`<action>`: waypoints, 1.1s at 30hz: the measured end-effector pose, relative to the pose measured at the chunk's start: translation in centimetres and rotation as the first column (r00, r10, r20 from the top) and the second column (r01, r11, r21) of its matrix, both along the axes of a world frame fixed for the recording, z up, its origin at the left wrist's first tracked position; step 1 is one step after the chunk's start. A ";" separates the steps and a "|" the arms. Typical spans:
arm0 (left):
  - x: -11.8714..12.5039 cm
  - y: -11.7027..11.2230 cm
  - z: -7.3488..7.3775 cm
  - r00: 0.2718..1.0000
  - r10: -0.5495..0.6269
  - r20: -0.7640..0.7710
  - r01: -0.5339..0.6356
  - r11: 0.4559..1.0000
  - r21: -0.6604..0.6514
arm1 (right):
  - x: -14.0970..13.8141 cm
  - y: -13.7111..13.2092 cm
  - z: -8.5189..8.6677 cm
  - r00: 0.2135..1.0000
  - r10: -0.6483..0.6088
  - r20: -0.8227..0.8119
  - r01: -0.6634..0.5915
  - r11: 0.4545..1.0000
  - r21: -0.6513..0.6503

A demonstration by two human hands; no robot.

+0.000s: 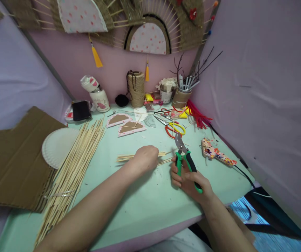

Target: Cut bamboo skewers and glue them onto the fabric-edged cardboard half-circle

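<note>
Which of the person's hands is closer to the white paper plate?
Left. The left hand, gripping skewers, lies right of the paper plate; the right hand, holding shears, is farther right.

— Where is the left hand (145, 159)?
— Out ahead, forearm stretched in from lower left, fingers curled into a loose fist, knuckles up.
— And the right hand (191, 180)?
— Just beside it, nearer the body, fingers wrapped closed, forearm from lower right.
</note>
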State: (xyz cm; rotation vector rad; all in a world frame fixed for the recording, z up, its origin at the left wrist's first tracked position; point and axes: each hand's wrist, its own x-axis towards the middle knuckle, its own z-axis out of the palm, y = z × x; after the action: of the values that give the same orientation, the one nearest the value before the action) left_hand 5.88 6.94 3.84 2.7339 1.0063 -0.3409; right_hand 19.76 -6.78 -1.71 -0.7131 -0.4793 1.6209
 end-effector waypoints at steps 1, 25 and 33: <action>-0.3 0.3 0.3 1.000 0.002 0.023 -0.002 1.000 -0.016 | 0.0 0.0 0.0 1.000 -0.001 0.003 0.001 1.000 0.006; -3.9 3.6 4.7 0.795 0.335 0.506 -0.044 0.864 -0.501 | -1.9 -0.4 3.6 0.773 0.160 0.614 -0.166 0.985 -0.048; -3.3 3.5 4.1 0.821 0.260 0.508 0.017 0.879 -0.477 | -1.8 -0.3 3.4 0.751 0.148 0.644 -0.164 0.986 -0.035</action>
State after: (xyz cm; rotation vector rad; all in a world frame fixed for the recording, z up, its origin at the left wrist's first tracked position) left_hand 2.54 10.43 7.90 2.1111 0.7973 0.2244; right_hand 17.95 -7.08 1.71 -1.2526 -1.0827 1.4851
